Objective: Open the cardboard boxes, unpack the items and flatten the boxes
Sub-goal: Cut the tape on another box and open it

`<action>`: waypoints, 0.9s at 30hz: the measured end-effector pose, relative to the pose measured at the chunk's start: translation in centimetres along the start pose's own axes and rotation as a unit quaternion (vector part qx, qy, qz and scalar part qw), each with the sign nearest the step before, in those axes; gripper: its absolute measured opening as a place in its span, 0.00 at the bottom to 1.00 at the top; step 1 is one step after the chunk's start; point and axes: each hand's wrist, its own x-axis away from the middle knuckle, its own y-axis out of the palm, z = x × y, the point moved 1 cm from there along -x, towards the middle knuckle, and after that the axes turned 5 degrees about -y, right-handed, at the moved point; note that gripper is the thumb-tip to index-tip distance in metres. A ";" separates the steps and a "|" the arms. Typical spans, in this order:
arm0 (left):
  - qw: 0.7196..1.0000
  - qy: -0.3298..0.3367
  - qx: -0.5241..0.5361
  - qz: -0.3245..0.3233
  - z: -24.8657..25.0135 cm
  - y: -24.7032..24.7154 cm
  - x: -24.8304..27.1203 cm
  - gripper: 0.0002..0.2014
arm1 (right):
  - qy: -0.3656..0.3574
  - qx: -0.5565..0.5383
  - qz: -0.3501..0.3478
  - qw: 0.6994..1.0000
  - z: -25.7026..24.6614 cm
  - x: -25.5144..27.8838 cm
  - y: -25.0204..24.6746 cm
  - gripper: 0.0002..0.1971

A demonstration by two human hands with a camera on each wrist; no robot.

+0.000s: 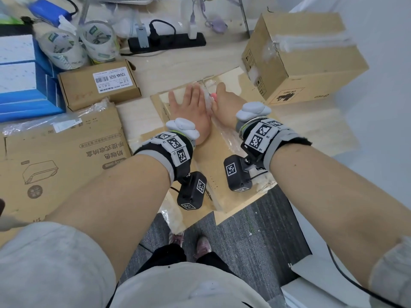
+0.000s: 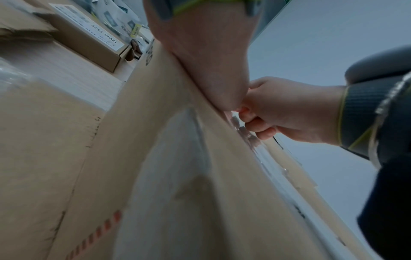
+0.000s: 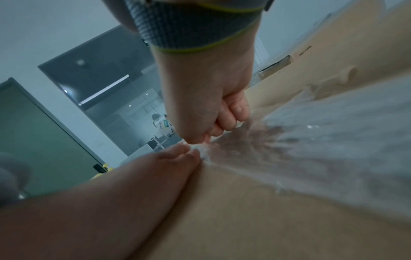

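So the step in hand looks like stripping the clear tape (image 1: 219, 132) off the flattened box (image 1: 213, 165), and from what I can see the trick is keeping the card pinned while pulling low and along the seam, not straight up, or you'd probably rip the paper face off with it.

Going left to right from that box: just to its left is another flattened carton (image 1: 62, 165) with a printed line drawing, and behind that a small labelled brown box (image 1: 97, 85), two tape rolls and a blue stack. On the box itself, the left hand (image 1: 190, 107) lies flat, fingers straight and pressing the cardboard down. Right beside it, touching its edge, the right hand (image 1: 224, 101) is curled tight, pinching a bunched bit of the tape (image 3: 251, 140) between thumb and fingers; the right wrist view shows the film stretched and wrinkling away from the pinch.

The box is plain tan corrugated, lying flat on the desk (image 1: 169, 67) with its near end hanging over the edge above the carpet. Glossy tape runs down its middle, with torn whitish fuzz at the edges.

To its right, behind, a taller sealed box (image 1: 307, 61) sits unopened.
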 end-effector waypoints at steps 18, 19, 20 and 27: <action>0.998 0.049 0.036 0.017 0.4 -0.3 1.7 0.27 | -0.020 -0.111 0.062 0.992 1.7 2.0 -0.8 0.16; 0.998 0.046 0.040 0.020 0.4 -0.4 1.7 0.27 | -0.014 -0.120 0.084 0.989 1.9 2.2 -0.9 0.16; 0.998 0.043 0.042 0.022 0.4 -0.4 1.7 0.27 | -0.013 -0.118 0.098 0.988 1.9 2.2 -1.0 0.16; 0.999 0.035 0.038 0.014 0.5 -0.5 1.7 0.27 | -0.040 -0.100 0.067 0.992 -0.4 -0.4 -1.5 0.14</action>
